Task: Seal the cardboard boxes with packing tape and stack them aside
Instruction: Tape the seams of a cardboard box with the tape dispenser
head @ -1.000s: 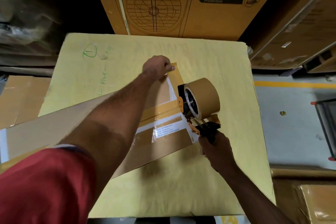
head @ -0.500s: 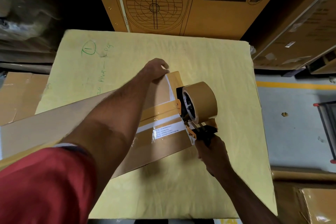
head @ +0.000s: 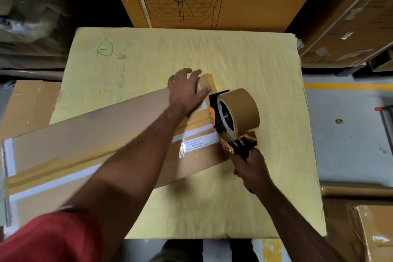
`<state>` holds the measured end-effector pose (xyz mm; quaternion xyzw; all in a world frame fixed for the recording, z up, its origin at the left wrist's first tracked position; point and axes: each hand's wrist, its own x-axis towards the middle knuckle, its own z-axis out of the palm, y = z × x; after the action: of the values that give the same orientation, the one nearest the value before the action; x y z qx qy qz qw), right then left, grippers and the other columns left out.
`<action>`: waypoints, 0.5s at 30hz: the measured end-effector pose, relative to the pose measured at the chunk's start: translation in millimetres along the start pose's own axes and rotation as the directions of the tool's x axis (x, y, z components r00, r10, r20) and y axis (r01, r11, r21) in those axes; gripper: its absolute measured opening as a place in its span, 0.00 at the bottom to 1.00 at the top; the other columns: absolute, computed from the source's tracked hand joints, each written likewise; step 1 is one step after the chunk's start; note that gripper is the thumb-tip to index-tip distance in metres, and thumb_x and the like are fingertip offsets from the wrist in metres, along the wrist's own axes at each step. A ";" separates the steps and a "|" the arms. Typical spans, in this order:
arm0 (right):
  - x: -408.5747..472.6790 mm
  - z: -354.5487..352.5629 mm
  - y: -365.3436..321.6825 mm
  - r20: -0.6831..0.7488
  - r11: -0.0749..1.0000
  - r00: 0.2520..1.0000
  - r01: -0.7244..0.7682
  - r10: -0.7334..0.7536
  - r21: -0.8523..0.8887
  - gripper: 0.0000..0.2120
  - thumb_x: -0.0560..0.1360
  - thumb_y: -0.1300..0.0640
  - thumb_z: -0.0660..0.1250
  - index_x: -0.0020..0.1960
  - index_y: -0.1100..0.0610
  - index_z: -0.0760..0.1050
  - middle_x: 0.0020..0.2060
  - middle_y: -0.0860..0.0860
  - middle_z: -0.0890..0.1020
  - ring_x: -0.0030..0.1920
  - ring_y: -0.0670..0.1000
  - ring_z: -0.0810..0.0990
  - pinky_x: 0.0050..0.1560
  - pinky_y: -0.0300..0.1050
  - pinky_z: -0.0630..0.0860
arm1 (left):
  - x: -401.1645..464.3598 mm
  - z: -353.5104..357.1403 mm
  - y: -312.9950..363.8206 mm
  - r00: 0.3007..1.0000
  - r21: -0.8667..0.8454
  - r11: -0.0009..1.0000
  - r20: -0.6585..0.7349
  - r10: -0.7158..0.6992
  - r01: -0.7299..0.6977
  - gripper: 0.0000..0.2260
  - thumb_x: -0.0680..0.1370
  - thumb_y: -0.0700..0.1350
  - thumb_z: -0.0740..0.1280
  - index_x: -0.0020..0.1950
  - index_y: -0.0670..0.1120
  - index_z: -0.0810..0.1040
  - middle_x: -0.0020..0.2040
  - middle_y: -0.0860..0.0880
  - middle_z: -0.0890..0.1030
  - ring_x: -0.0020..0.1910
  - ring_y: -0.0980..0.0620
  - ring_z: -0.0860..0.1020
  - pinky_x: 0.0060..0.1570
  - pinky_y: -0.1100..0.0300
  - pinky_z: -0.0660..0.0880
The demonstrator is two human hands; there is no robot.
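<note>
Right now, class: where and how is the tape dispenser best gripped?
By its black handle, from the near side, as the right hand grips it. The tape roll and cutter face the long cardboard box, leaving the handle free.

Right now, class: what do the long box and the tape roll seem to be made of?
Long box: matte brown cardboard, going by its dull fibrous face. Tape roll: tan tape, probably plastic film, since the strips laid on the box shine.

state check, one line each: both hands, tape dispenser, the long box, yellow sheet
left hand: fingers straight, pressing flat on the box's far end
right hand: grips dispenser handle
tape dispenser: roll loaded, at the box's end edge
long cardboard box: lying flat, flaps closed, taped
yellow sheet: spread flat under the box
</note>
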<state>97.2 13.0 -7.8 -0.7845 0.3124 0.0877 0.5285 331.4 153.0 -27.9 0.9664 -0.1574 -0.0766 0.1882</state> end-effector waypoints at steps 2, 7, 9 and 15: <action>-0.4 0.2 -1.3 -0.001 1.000 1.000 -0.012 0.012 -0.014 0.12 0.67 0.46 0.66 0.36 0.55 0.76 0.23 0.50 0.77 0.26 0.53 0.78 0.31 0.47 0.72 | -24.4 9.3 7.8 0.997 0.120 0.992 0.074 -0.033 0.024 0.33 0.79 0.63 0.60 0.81 0.54 0.56 0.79 0.39 0.56 0.79 0.38 0.51 0.76 0.39 0.43; -8.5 -4.5 -3.0 0.057 0.997 0.998 0.034 -0.030 -0.063 0.12 0.77 0.54 0.67 0.38 0.59 0.76 0.23 0.52 0.77 0.24 0.49 0.78 0.29 0.44 0.72 | -32.6 11.7 26.6 0.974 0.124 0.974 0.101 -0.201 0.188 0.31 0.81 0.61 0.57 0.81 0.58 0.48 0.80 0.37 0.41 0.78 0.34 0.38 0.74 0.36 0.37; -20.5 -10.6 9.0 0.064 0.996 0.998 0.032 -0.026 -0.085 0.11 0.76 0.60 0.67 0.35 0.55 0.75 0.22 0.49 0.76 0.25 0.49 0.78 0.28 0.43 0.71 | -30.6 11.4 28.6 0.967 0.126 0.967 0.100 -0.234 0.221 0.32 0.81 0.64 0.56 0.81 0.59 0.48 0.80 0.37 0.40 0.78 0.34 0.38 0.74 0.36 0.37; -68.4 -38.4 67.4 0.097 0.991 0.992 -0.072 0.083 -0.115 0.14 0.74 0.64 0.68 0.33 0.53 0.71 0.21 0.49 0.75 0.22 0.47 0.76 0.26 0.41 0.69 | -35.5 14.0 42.6 0.936 0.141 0.936 0.100 -0.338 0.323 0.34 0.81 0.66 0.55 0.82 0.56 0.46 0.80 0.38 0.39 0.79 0.36 0.37 0.73 0.35 0.38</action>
<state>-3.4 -10.4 -11.6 -0.7945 0.3100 0.1652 0.4954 283.4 122.5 -21.0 0.9823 -0.0083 -0.1564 0.1029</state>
